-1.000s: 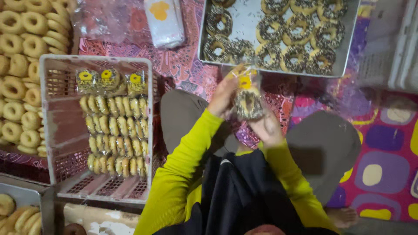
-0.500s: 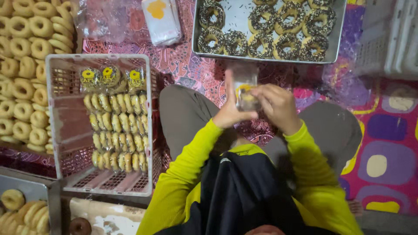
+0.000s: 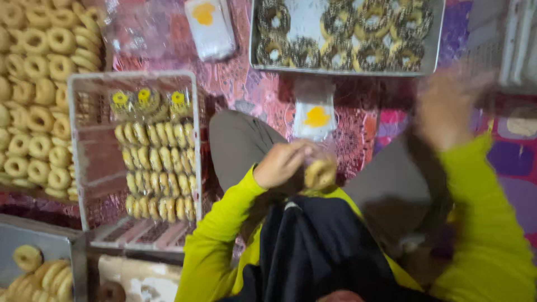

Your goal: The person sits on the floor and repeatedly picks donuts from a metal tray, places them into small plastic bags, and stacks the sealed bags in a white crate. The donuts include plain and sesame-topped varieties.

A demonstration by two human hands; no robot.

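Note:
My left hand (image 3: pixel 284 163) grips a clear plastic bag (image 3: pixel 315 118) with a yellow label, low over my lap. A pale ring donut (image 3: pixel 320 174) sits in the bag just right of the fingers. My right hand (image 3: pixel 446 107) is raised to the right, away from the bag, and is heavily blurred. It hovers just below the metal tray (image 3: pixel 430 66) of dark sprinkled donuts (image 3: pixel 338 34). Whether it holds anything cannot be made out.
A white wire crate (image 3: pixel 75 162) on my left holds rows of bagged donuts (image 3: pixel 156 168). Plain ring donuts (image 3: pixel 33 84) cover the far left. A stack of labelled bags (image 3: pixel 210 23) lies at the top. A metal tray (image 3: pixel 39 237) with donuts sits lower left.
Both hands were on the bag before. My right hand has let go and swung up to the right towards the tray, while my left hand has lowered the bag to my lap.

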